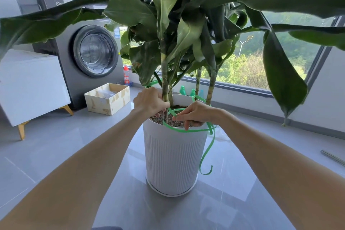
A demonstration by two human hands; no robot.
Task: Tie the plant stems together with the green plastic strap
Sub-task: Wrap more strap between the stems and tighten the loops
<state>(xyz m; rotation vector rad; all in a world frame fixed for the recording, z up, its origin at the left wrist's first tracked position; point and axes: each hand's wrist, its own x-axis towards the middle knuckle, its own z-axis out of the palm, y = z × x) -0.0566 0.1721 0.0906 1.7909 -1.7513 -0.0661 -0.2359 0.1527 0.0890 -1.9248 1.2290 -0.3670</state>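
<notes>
Both hands are in at the top of the white pot [173,158], right over the soil [175,120]. The left hand [149,101] has its grip curled in tight against the left stem [165,84]. The green strap [186,130] comes out from under those fingers, so it looks to be holding the strap there, though the fingers hide the contact itself. The right hand [196,114] has a narrow grip, thumb and fingers pinching the strap just above the soil.

Where is the strap? It sweeps in a slack loop out over the pot's front rim, and a long tail hangs down the pot's right side, curling just short of the floor [74,145]. More green shows behind the right stem [211,87] and out past the left hand, so I'd judge it has been passed round the back of the stems. The thin middle stem [198,82] stands between the other two.

That's the wrap laid, then, but no more than that. The loop is loose and the stems stand well apart, not drawn in. There's no knot to be seen. Left to do: cross the two ends at the front, pull the slack through so the stems gather, and tie it off.
</notes>
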